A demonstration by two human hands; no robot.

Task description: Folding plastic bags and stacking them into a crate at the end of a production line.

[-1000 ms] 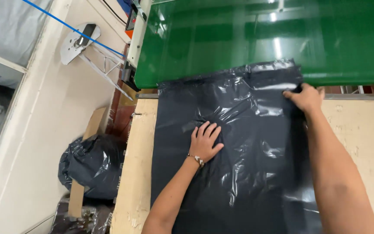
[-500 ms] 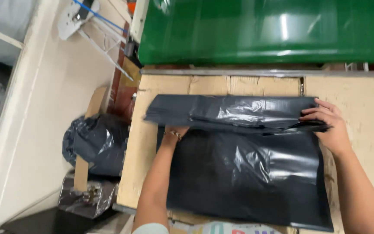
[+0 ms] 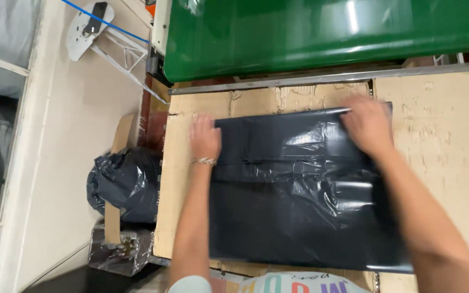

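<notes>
1. The black plastic bag [image 3: 305, 184] is lying flat on the cardboard-covered table [image 3: 435, 141], just below the green machine cover [image 3: 327, 32].
2. The left hand [image 3: 205, 138] is pressing open-palmed on the bag's upper left corner.
3. The right hand [image 3: 367, 126], also flat and gripping nothing, is pressing the upper right edge.
4. Both palms should be sweeping outward from the bag's centre, keeping the fold line straight and squeezing air out.

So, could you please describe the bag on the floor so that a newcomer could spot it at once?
Start at the cardboard-covered table below the green machine. On the floor beside its left edge sits a stuffed, knotted black plastic bag. Unlike the flat black plastic sheet on the table, it is bulging and rounded.
</notes>
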